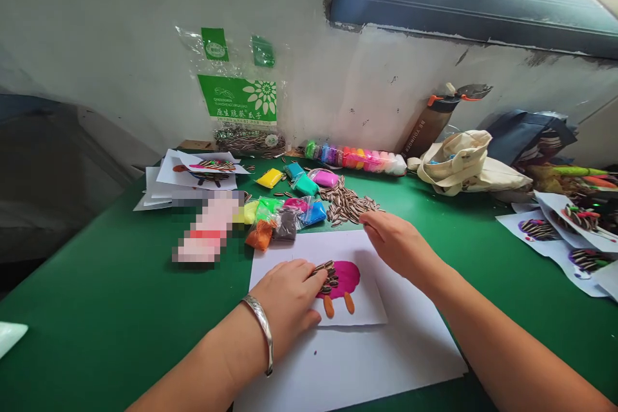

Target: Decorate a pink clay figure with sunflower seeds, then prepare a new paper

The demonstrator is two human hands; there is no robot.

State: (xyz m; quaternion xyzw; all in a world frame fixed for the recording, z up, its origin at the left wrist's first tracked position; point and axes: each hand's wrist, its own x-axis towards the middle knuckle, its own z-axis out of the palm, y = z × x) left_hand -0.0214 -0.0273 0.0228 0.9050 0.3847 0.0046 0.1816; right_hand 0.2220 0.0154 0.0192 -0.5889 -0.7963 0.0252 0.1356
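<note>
In the head view, the left hand (290, 293) rested, thumb and fingers apart, over the left side of a pink clay shape (348, 278) on paper (367, 314). The right hand (398, 238) bent narrowly toward the seeds (348, 201); whether it gripped any, I couldn't tell. The green desk (106, 315) met a pale wall (120, 32), with a window (434, 9) far right.

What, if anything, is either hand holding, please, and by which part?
The left hand rests on the small sheet, gripping nothing visible. The right hand is at the pile of seeds; whether it pinches one cannot be told.
</note>
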